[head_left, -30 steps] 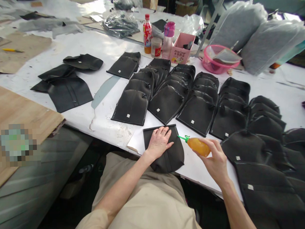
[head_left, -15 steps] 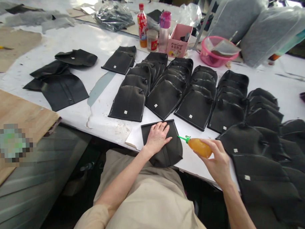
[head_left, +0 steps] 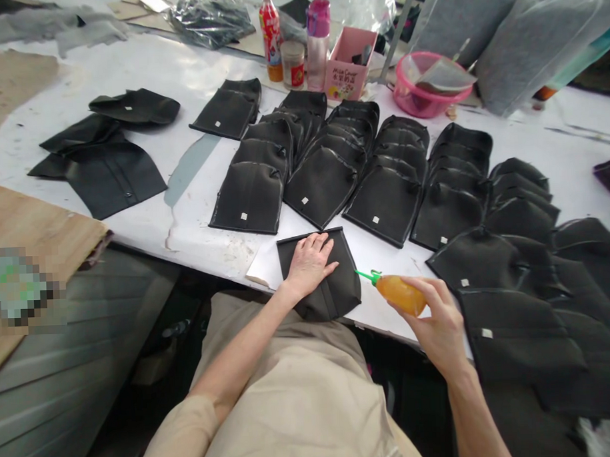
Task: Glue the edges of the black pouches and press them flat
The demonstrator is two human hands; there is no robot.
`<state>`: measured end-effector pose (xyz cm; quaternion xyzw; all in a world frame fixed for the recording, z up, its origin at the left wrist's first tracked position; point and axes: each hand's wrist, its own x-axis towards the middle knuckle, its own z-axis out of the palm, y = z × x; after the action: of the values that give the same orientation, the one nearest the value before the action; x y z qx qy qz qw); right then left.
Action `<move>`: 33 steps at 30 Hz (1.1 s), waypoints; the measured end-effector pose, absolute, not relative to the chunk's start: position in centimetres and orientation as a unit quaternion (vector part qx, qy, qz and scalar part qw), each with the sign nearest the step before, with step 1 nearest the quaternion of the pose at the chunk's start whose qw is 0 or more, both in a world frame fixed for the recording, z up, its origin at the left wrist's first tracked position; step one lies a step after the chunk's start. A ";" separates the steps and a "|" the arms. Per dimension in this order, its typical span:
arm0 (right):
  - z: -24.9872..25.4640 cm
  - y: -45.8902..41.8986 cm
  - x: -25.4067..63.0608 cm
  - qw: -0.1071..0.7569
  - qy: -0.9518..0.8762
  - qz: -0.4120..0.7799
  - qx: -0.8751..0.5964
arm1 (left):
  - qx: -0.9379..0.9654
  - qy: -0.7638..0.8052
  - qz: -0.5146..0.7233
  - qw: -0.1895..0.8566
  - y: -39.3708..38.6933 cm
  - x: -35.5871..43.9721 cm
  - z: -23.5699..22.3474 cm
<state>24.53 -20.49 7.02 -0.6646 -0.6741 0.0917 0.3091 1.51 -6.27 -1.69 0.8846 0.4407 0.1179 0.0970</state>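
My left hand point(head_left: 310, 263) lies flat, fingers outstretched, on a black leather-like piece point(head_left: 343, 290) at the table's front edge. In my right hand point(head_left: 441, 320) is a squeeze bottle point(head_left: 400, 294) of orange-yellow liquid, tilted on its side. Its thin green nozzle points left, with the tip at the right edge of the black piece; whether it touches cannot be made out. Beyond my hands, rows of similar black pieces point(head_left: 248, 197) overlap one another, several with a small white square on them.
Loose black pieces point(head_left: 116, 175) lie at the left beside a wooden board point(head_left: 29, 225). Toward the back stand a red-labelled drink bottle point(head_left: 271, 40), a glass jar point(head_left: 292, 65), a purple-lidded bottle point(head_left: 319, 48), a pink box point(head_left: 347, 70) and a pink basin point(head_left: 415, 104). More black pieces point(head_left: 523, 334) cover the right side.
The view has shifted slightly, so the table's things sit a little higher and further left. The nozzle stays near the piece's right edge, and both hands keep their hold.
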 end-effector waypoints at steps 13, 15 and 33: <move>6.5 -21.5 24.7 0.310 -0.660 0.101 -0.677 | 0.928 0.260 0.163 0.211 -11.1 1.5 -0.6; 6.5 -21.9 24.8 0.311 -0.657 0.108 -0.679 | 0.926 0.266 0.163 0.213 -11.1 1.6 -0.8; 6.8 -24.5 25.2 0.315 -0.627 0.164 -0.694 | 0.921 0.286 0.153 0.214 -11.3 1.7 -1.2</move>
<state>25.17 -24.55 6.84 -0.6936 -0.6267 0.1636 0.3153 1.71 -11.31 -1.20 0.9215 0.2856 0.1529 0.2143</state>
